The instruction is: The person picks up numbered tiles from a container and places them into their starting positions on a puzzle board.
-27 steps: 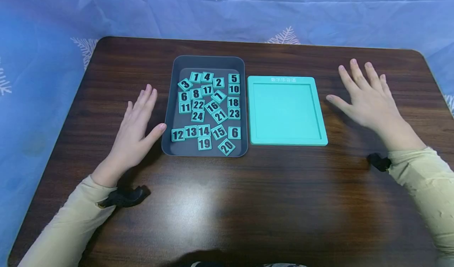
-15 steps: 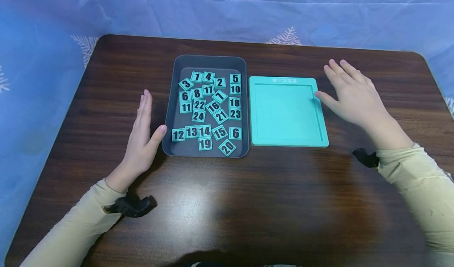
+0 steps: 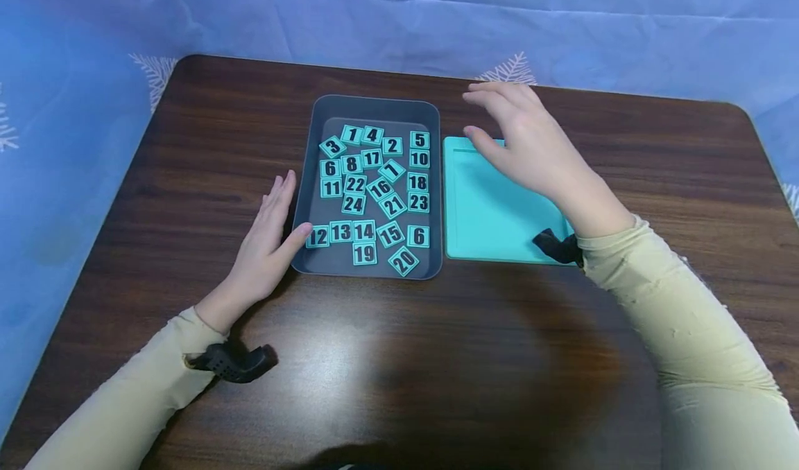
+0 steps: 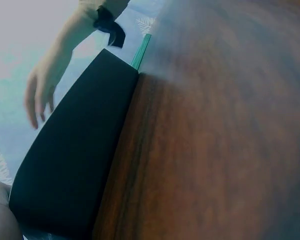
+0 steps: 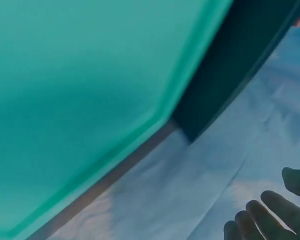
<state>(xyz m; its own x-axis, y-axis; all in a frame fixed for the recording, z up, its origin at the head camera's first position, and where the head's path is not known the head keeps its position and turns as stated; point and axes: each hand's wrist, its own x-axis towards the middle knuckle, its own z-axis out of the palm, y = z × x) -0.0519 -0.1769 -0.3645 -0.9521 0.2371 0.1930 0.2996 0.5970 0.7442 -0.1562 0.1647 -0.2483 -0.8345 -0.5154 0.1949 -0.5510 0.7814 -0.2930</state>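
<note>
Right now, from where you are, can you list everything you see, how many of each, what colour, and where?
Cloth: one, blue with white snowflake prints, behind the table
Table: one, dark brown, in front of the cloth
Tray: one, dark grey, on the table
Number tiles: twenty-four, turquoise with black numbers, inside the tray
Board: one, turquoise, just right of the tray
Sleeves: two, pale yellow, left and right
Wrist cameras: two, black, one near each cuff
Left hand: one, bare, at the tray's left side
Right hand: one, bare, above the board's far part

The turquoise tiles (image 3: 380, 189) read — in black — 1 to 6, 8, and 10 to 24.
</note>
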